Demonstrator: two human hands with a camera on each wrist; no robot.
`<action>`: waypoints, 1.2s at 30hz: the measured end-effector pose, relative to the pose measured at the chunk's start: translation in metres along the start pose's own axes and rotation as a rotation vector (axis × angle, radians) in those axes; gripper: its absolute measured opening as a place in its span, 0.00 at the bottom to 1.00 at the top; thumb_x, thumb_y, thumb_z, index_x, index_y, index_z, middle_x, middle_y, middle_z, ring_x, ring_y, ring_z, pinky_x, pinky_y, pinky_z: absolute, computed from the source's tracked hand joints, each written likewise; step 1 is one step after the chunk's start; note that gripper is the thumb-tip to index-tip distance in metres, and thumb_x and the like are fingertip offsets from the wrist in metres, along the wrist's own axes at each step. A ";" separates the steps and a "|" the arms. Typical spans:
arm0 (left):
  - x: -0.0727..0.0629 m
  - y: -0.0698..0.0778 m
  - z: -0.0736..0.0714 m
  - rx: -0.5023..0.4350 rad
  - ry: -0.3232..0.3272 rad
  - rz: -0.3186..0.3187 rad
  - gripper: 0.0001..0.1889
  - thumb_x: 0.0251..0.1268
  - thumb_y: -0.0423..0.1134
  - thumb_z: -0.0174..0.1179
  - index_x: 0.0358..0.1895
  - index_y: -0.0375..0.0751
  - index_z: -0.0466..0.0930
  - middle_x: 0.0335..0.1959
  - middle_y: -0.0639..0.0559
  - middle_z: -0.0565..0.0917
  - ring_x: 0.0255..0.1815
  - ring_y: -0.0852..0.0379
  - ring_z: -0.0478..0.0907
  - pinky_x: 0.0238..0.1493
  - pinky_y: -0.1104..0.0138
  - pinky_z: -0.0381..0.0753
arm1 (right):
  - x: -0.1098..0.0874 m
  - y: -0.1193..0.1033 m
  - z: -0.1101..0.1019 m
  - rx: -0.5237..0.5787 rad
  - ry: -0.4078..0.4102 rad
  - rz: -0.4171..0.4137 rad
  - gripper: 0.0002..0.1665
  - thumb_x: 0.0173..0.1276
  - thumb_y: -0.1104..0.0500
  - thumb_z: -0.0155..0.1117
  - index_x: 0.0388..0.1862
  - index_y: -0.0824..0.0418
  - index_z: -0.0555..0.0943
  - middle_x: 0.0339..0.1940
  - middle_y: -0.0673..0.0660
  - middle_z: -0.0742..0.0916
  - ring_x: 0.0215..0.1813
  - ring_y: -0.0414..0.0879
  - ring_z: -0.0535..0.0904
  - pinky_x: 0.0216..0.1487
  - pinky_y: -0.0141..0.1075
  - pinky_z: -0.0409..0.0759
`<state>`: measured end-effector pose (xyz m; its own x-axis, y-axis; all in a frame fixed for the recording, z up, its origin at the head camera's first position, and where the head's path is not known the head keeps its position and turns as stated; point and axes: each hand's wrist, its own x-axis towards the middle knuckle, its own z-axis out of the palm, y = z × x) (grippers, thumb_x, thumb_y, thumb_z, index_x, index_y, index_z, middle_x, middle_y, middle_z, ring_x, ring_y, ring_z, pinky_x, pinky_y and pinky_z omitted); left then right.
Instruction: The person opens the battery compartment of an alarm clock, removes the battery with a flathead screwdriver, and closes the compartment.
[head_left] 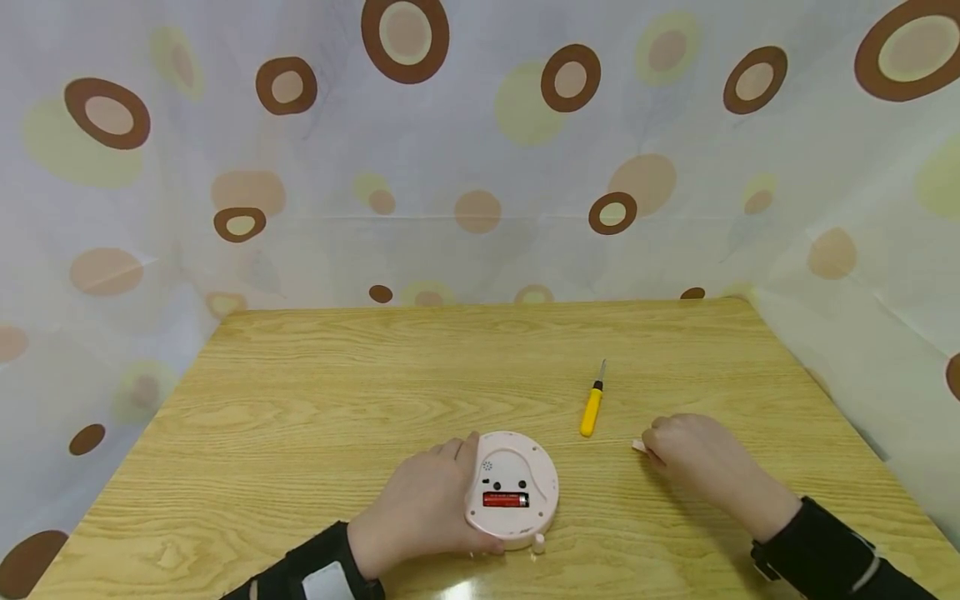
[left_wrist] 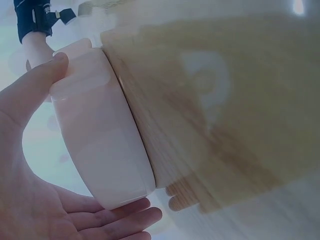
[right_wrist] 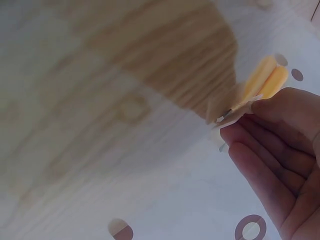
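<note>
A round pale-pink clock [head_left: 512, 490] lies face down on the wooden table, its back showing two dark knobs and a speaker grille. In its uncovered battery slot sits a red battery [head_left: 506, 499]. My left hand [head_left: 427, 504] grips the clock's left side, thumb at the near edge and fingers at the far edge; the left wrist view shows its smooth side wall [left_wrist: 102, 130]. Off to the right, my right hand [head_left: 693, 458] pinches a small pale-pink battery cover [head_left: 639, 446] between thumb and fingers just over the table. In the right wrist view the thin cover [right_wrist: 232, 117] overlaps a yellow handle.
A screwdriver [head_left: 592, 408] with a yellow handle lies on the table [head_left: 375, 375] between and beyond the hands, its tip pointing away. Behind the table's far edge hangs a white curtain [head_left: 450, 150] patterned with brown and green circles, which also runs down both sides.
</note>
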<state>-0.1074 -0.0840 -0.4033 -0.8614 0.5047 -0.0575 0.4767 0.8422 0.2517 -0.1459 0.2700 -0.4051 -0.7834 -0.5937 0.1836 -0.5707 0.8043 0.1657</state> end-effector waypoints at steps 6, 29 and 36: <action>0.000 0.001 0.000 -0.003 0.000 -0.006 0.69 0.40 0.77 0.78 0.79 0.29 0.65 0.67 0.39 0.83 0.64 0.46 0.84 0.59 0.54 0.87 | -0.001 0.000 0.002 -0.020 0.012 -0.009 0.28 0.66 0.60 0.79 0.15 0.51 0.70 0.16 0.45 0.66 0.21 0.35 0.57 0.26 0.30 0.63; 0.000 0.000 -0.001 -0.002 0.004 -0.003 0.69 0.39 0.77 0.78 0.79 0.29 0.65 0.67 0.39 0.83 0.63 0.45 0.84 0.59 0.55 0.87 | 0.000 -0.007 0.000 -0.098 -0.023 -0.064 0.21 0.60 0.70 0.78 0.19 0.50 0.78 0.18 0.46 0.77 0.21 0.37 0.70 0.23 0.33 0.70; 0.000 0.001 -0.001 -0.001 0.002 0.000 0.69 0.39 0.77 0.78 0.79 0.29 0.65 0.67 0.39 0.83 0.63 0.46 0.84 0.58 0.55 0.87 | 0.001 -0.010 -0.003 -0.080 -0.045 -0.036 0.23 0.61 0.70 0.77 0.18 0.50 0.76 0.18 0.45 0.76 0.22 0.36 0.67 0.23 0.32 0.68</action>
<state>-0.1069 -0.0839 -0.4023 -0.8618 0.5042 -0.0555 0.4765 0.8422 0.2523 -0.1404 0.2614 -0.4032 -0.7742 -0.6187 0.1332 -0.5782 0.7771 0.2485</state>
